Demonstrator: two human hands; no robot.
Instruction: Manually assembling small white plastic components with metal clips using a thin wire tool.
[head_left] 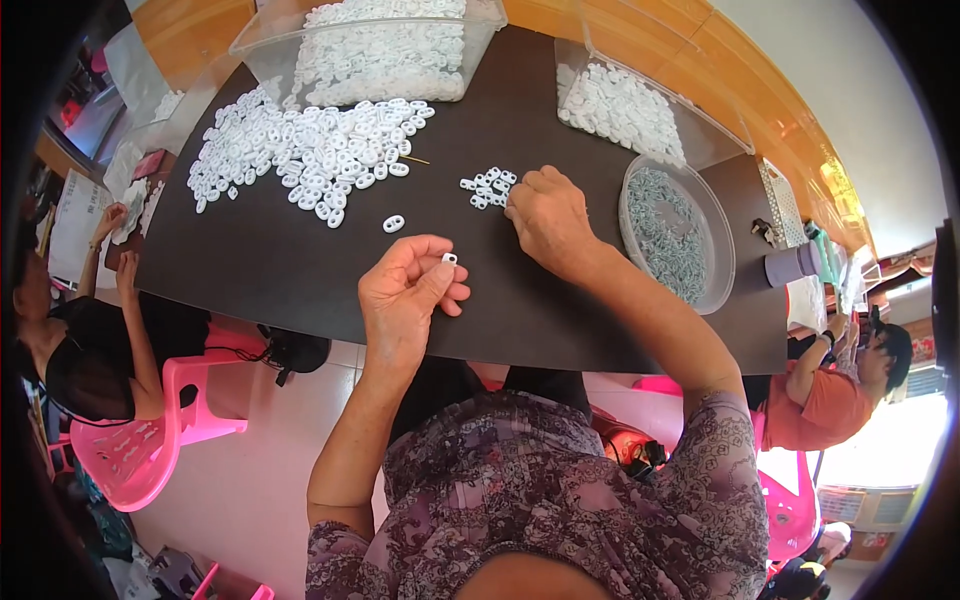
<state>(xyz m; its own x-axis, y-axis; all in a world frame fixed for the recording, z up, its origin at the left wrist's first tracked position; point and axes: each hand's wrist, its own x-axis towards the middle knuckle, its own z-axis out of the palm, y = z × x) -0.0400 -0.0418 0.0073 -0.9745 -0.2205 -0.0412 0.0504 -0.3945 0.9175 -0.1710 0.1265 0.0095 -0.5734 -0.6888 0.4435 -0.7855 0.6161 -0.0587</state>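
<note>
Many white pieces [345,150] spread beyond the left hand [402,288], which pinches one white link [449,258] between thumb and finger. Next, a cluster [487,187] lies against the right hand [550,212], whose grip I can't make out, with a tub [717,258] of grey bits [665,228] to its right.

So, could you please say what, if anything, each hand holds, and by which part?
Left hand: a white holed piece, pinched by its near end. Right hand: cannot be told.
</note>
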